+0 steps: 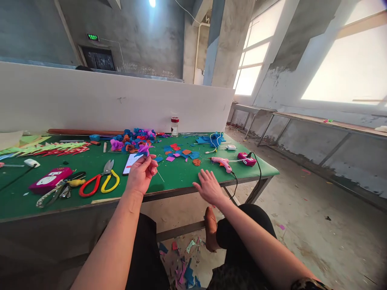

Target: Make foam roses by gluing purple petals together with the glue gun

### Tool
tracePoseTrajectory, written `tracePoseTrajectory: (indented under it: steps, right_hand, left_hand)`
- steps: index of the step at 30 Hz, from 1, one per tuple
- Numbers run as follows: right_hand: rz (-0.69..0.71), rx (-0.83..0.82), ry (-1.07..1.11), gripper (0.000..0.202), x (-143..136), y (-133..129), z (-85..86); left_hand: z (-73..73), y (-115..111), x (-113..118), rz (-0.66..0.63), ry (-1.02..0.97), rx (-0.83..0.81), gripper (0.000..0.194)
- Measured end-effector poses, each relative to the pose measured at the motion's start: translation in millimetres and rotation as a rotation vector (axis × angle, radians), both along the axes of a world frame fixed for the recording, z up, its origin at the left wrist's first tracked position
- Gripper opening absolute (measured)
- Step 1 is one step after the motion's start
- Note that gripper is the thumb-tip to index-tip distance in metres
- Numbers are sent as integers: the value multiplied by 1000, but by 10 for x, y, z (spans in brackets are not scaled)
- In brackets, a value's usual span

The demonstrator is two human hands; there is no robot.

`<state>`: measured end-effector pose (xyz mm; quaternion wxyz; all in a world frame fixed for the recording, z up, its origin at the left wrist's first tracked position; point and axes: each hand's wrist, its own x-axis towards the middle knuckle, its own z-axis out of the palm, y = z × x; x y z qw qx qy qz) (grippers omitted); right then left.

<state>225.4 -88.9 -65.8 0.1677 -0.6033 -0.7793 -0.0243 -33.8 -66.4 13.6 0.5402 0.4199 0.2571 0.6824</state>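
Observation:
My left hand (144, 171) is closed around the thin stem of a purple paper flower (145, 149), whose petals stand above the fingers. The bare end of the stem sticks out below, toward the right. Near the table's front edge, my right hand (209, 186) is open, fingers stretched and palm down, holding nothing. Beyond it lies a pink glue gun (223, 163) with a cord. Blue, orange and purple paper pieces (181, 155) are scattered between the hands and the back. Under my left hand a phone (130, 163) is partly hidden.
Scissors with red and yellow handles (104, 179), pliers (59, 191) and a magenta power block (50, 180) lie at left. A heap of paper flowers (136, 139) and a red-lidded jar (174, 127) stand before a white partition (115, 100). Another magenta block (247, 159) is at right.

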Motion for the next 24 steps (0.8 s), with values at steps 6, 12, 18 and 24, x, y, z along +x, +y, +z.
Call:
tracePoseTrajectory:
  steps: [6,12,18,24]
  right_hand:
    - [-147,-115,94,70,-352,376,134]
    - [261,-20,118,72,-1039,-58,-23]
    - [387,-1,23,64,-804,119,66]
    - [36,-38,30,65,-361,124,-41]
  left_hand:
    - [14,8,34,3,15,-17,13]
    - [21,-8,96,-19,27,-30,13]
    - [4,-13,71,-23,18,-14,14]
    - [-9,-8,-12,-30,28,-11,15]
